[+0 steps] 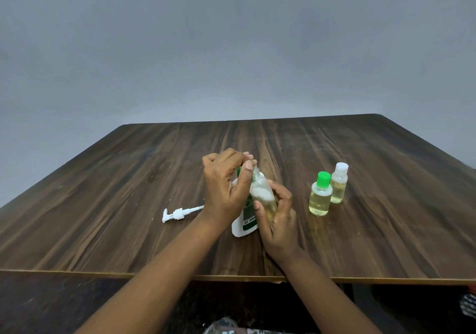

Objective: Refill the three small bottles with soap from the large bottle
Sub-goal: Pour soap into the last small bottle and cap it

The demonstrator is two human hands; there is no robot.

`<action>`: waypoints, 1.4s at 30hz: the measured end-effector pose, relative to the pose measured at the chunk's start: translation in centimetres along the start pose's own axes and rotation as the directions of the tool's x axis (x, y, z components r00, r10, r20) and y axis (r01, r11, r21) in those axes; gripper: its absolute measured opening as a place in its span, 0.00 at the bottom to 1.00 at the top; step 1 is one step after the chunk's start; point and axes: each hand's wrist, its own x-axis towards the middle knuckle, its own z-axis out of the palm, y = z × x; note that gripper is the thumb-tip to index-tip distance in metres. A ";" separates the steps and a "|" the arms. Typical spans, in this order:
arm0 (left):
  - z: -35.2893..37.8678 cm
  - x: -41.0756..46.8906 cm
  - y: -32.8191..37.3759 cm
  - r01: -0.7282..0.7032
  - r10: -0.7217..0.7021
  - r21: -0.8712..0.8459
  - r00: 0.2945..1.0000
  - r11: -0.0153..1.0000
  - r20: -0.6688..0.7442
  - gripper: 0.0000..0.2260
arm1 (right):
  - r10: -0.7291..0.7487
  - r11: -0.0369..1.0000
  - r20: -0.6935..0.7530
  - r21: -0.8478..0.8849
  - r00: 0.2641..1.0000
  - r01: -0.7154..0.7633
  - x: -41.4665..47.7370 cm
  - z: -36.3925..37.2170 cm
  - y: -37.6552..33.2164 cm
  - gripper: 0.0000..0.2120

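My right hand [279, 220] grips a small clear bottle [262, 194], tilted left, holding yellowish soap and foam. My left hand [226, 186] is closed at its neck, fingers pinched on a green cap that is mostly hidden. Behind them stands the large white bottle [243, 224] with a green label, its top hidden by my hands. Two small bottles with yellow soap stand upright to the right: one with a green cap [320, 194], one with a clear cap [339, 183].
A white pump head [177, 213] with its tube lies on the dark wooden table [103, 204], left of my hands. The table's front edge runs across the lower part of the view. A grey wall stands behind.
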 end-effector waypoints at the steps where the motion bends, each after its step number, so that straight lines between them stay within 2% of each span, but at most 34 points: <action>1: 0.0 -0.1 0.1 0.001 -0.001 -0.015 1.000 1.000 -0.006 0.19 | -0.003 1.000 -0.001 0.011 1.000 0.003 0.0 0.0 0.0 0.20; 8: -0.7 0.9 1.3 -0.024 0.025 -0.059 1.000 0.998 0.014 0.20 | -0.051 0.999 -0.036 0.013 0.998 0.051 0.4 0.4 0.2 0.20; 19: 0.2 -0.3 0.0 0.000 -0.002 -0.060 0.999 0.998 -0.034 0.18 | -0.006 1.000 0.009 0.019 1.000 0.006 0.1 0.2 -0.1 0.20; 27: -0.8 1.1 1.3 -0.018 0.020 -0.085 1.000 0.996 0.012 0.19 | -0.050 0.999 -0.036 0.017 0.998 0.051 0.4 0.5 0.1 0.20; 32: -0.1 0.3 0.5 0.016 -0.016 -0.040 1.000 0.999 0.017 0.18 | 0.000 1.000 0.000 -0.016 1.000 0.000 0.4 0.3 -0.1 0.20; 42: -0.7 1.4 1.0 -0.028 0.030 -0.035 0.997 0.999 0.071 0.20 | 0.012 1.000 0.006 0.026 1.000 -0.012 0.5 0.3 0.0 0.21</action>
